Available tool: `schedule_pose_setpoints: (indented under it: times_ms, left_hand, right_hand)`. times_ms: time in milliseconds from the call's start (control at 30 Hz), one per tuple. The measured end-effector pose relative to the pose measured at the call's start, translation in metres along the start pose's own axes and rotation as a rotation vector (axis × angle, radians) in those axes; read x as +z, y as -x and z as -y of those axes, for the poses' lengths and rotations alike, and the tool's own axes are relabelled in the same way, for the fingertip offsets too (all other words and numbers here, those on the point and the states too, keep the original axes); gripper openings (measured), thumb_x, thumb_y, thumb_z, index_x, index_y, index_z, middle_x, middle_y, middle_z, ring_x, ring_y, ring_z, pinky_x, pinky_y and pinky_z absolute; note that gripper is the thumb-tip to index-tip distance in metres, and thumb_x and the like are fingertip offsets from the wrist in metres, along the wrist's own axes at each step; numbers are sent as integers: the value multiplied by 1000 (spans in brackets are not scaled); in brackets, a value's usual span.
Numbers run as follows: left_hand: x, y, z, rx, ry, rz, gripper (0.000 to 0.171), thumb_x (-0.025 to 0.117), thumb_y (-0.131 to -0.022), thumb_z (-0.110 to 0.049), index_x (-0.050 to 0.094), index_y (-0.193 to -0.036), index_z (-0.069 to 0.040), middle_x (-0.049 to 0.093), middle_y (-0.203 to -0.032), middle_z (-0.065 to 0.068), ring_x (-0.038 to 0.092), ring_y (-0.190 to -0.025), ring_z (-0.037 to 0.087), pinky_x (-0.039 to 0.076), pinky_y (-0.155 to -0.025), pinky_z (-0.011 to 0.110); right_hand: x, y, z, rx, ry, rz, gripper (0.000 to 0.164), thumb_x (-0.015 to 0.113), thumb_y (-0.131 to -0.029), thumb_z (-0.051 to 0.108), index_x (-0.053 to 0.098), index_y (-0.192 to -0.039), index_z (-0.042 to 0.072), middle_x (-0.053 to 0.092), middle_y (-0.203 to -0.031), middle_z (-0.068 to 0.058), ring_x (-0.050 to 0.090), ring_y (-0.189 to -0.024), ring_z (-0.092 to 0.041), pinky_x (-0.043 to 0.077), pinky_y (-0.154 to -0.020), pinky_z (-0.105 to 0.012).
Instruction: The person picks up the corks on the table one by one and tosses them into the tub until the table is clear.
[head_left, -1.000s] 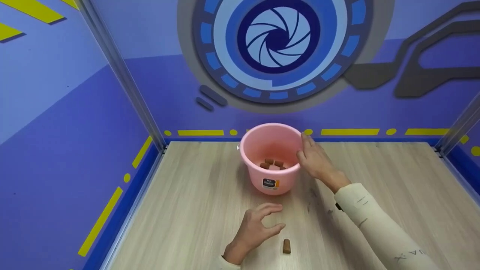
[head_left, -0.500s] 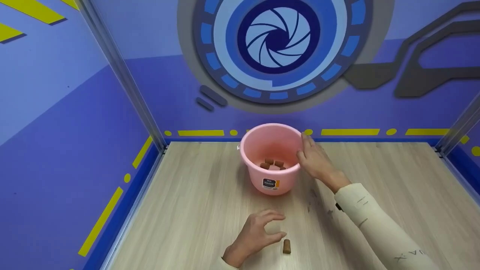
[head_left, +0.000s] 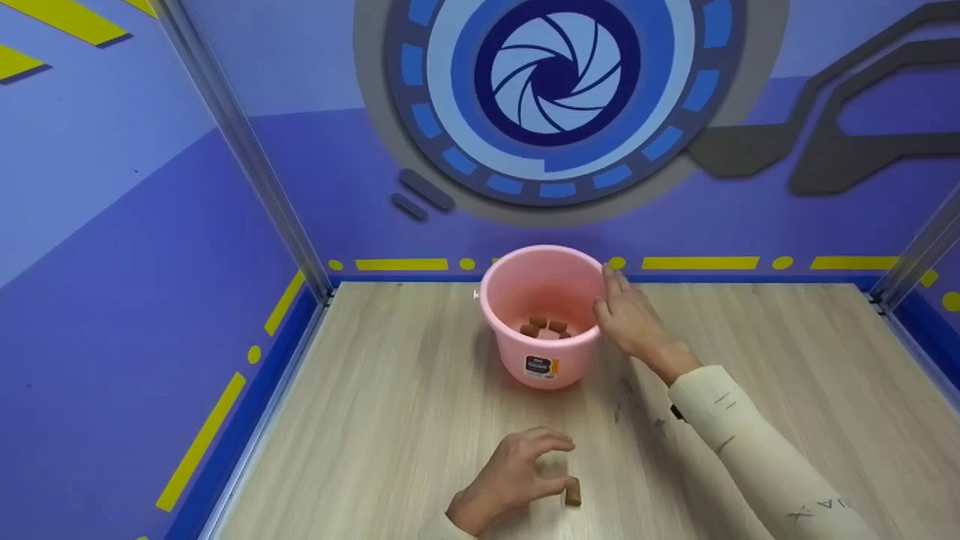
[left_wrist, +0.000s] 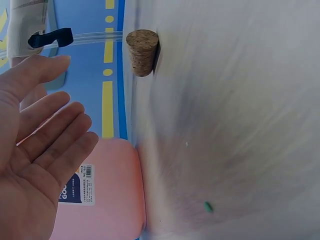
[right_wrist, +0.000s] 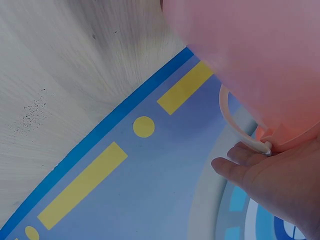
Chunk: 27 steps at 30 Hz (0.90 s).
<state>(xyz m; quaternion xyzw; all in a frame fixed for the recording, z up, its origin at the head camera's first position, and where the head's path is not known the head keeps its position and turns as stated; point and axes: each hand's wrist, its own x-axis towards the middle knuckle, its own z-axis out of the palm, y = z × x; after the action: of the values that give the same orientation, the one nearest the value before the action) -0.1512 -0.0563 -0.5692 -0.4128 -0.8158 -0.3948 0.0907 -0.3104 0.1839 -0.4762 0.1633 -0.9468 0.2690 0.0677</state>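
A pink bucket (head_left: 547, 364) stands upright on the table, several corks (head_left: 557, 327) lying at its bottom. At its right side my right hand (head_left: 634, 322) grips the rim, the thumb over the edge and the fingers outside; in the right wrist view those fingers (right_wrist: 235, 170) lie by the handle's pivot. In front of the bucket my left hand (head_left: 510, 472) holds nothing, its thumb and fingers spread apart. A tapered brown cork (head_left: 573, 492) stands just beyond the left thumb. The left wrist view shows this cork (left_wrist: 143, 52) apart from the fingertips.
Blue and purple printed panels (head_left: 420, 157) wall in the wooden table (head_left: 390, 420) at the back and sides, with metal posts (head_left: 247, 150) at the corners. A pale handle (right_wrist: 232, 120) hangs from the bucket. A small green speck (left_wrist: 208, 206) shows in the left wrist view.
My left hand has moved toward the front of the table and slightly right, closer to the lone cork. The right hand and the bucket have stayed in place.
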Motion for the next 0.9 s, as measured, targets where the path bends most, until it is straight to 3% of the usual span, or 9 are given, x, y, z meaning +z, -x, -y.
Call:
schedule_pose_setpoints:
  times_ms: [500, 900]
  left_hand:
    - [5, 3, 0, -62, -50, 157, 38, 78, -81, -33, 70, -111, -12, 69, -109, -6, 61, -101, 0, 45, -88, 12]
    - [11, 5, 2, -60, -83, 233, 37, 78, -81, -30, 70, -113, -13, 68, -105, -8, 61, -95, 0, 42, -84, 7]
  right_hand:
    - [0, 0, 1, 12, 4, 8, 67, 34, -101, 30, 8, -152, -5, 17, -155, -28, 18, -142, -43, 15, -114, -57]
    - [0, 0, 1, 1, 3, 2, 67, 32, -101, 30, 9, -152, -6, 16, -155, -29, 17, -142, -43, 16, -114, -57]
